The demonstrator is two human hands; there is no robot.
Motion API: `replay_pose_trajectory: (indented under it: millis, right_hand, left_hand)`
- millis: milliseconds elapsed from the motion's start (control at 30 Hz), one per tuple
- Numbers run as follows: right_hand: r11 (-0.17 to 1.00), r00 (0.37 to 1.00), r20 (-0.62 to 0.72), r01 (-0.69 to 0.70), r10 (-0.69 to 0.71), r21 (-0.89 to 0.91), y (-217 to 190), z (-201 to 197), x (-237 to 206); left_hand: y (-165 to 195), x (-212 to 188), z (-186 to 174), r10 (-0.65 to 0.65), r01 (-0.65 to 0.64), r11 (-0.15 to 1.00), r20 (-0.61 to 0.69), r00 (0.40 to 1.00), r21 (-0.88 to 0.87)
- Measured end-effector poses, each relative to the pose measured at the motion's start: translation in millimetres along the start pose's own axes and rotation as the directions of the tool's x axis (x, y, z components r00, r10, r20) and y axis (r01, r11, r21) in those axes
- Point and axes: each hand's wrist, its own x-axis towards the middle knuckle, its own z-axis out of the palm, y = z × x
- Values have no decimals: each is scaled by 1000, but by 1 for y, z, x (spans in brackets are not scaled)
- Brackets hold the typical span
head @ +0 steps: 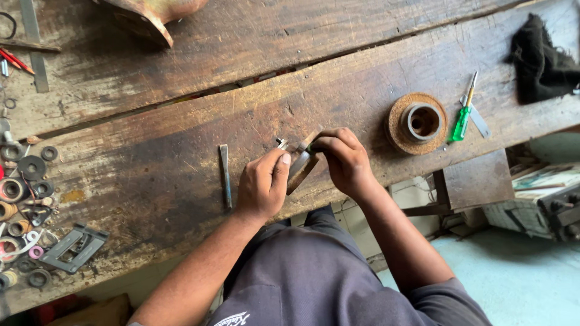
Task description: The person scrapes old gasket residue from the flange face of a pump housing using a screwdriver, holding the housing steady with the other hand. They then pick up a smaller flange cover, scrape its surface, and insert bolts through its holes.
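**Small part held right at the table's edge**

I grip a small metal part (296,158) between both hands at the near edge of the table (181,169), partly out past the edge. My left hand (261,184) is closed on its lower side, thumb pressed on top; my right hand (344,160) pinches its upper end with curled fingers. Something small and green shows between my right fingers, but I cannot tell what it is.

The main risk, as I judge it, is a slip: if either grip gives, the part drops off the near edge onto my lap or the floor. The part looks thin-edged, so pressing hard could nick my thumb. A flat metal bar (225,175) lies just left of my left hand, near enough for my wrist to knock it off. The rusty round disc (417,122) and the green screwdriver (463,118) lie well apart to the right, out of harm's way.
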Motion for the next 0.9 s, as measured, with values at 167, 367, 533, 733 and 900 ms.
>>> replay_pose_trajectory:
  millis: [167,367,533,733,900]
  right_hand:
    - [995,996,17,92,-92,-37,10,4,-1]
    - [994,994,0,110,-110,-22,13,7,0]
    - [998,1000,23,-20,19,57,11,5,2]
    - [999,999,31,-33,32,36,17,0,2]
    - [999,999,49,16,-18,48,23,2,-3]
  left_hand:
    - [0,0,-1,60,-61,998,-45,997,-25]
    - [0,4,-3,37,-38,999,-44,998,-22]
    - [0,4,-3,-24,23,999,-12,1000,-25]
    - [1,4,-2,12,-13,1000,-23,1000,-11]
    - [1,3,-2,-19,19,1000,9,1000,-13]
